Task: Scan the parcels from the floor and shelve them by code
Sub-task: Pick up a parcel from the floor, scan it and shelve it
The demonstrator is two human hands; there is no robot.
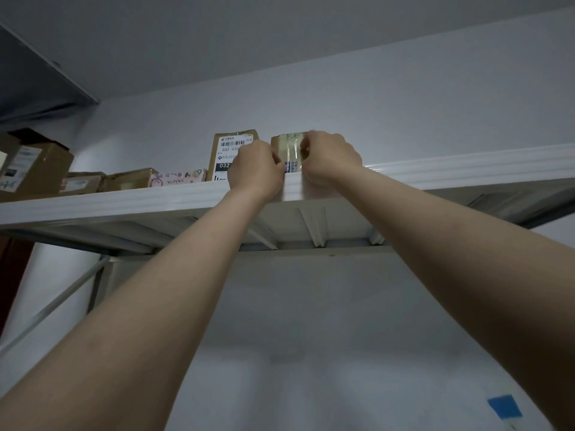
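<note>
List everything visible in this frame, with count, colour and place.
shelf: one, white, overhead
taped parcel: one, brown, at the shelf's front edge, between the hands
labelled parcel: one, brown, upright, left of the taped parcel
pink box: one, left of the labelled parcel
low boxes: two, brown, further left
large box: one, brown, far left
blue patch: one, lower right
left hand: grips the taped parcel's left side
right hand: grips its right side
</note>
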